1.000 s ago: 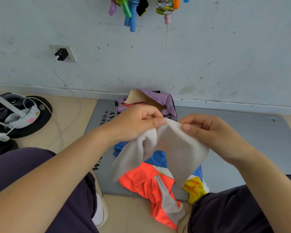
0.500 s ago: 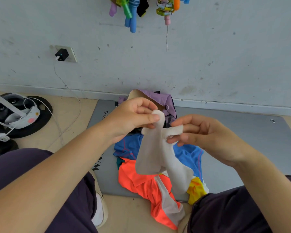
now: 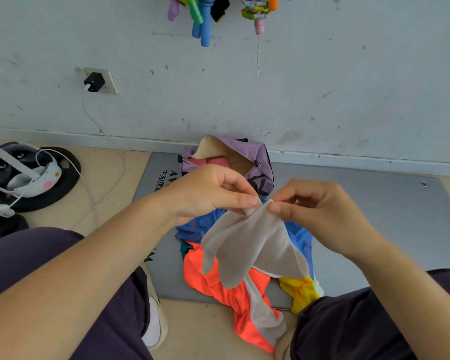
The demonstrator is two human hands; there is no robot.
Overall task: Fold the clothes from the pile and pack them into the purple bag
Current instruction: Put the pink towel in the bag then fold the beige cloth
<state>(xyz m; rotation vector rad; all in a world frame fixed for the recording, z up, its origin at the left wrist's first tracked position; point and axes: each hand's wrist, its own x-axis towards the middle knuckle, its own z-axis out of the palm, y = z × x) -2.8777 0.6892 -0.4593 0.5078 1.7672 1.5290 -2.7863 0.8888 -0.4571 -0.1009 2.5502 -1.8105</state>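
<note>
Headset (image 3: 24,172) lies far left on the floor. Left hand (image 3: 208,193) and right hand (image 3: 315,203) each pinch the cloth's (image 3: 250,245) top edge, grip tight, above the pile (image 3: 218,276); the bag (image 3: 247,154) gapes behind. Such thin pinches could slip, dropping the limp cloth unfolded onto the pile.

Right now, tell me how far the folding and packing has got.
Done: the purple bag stands open by the wall with something red already inside. In hand: the left hand and right hand pinch the top of a pale grey garment, hanging unfolded. Left: the pile of orange, blue and yellow clothes on the mat.
</note>
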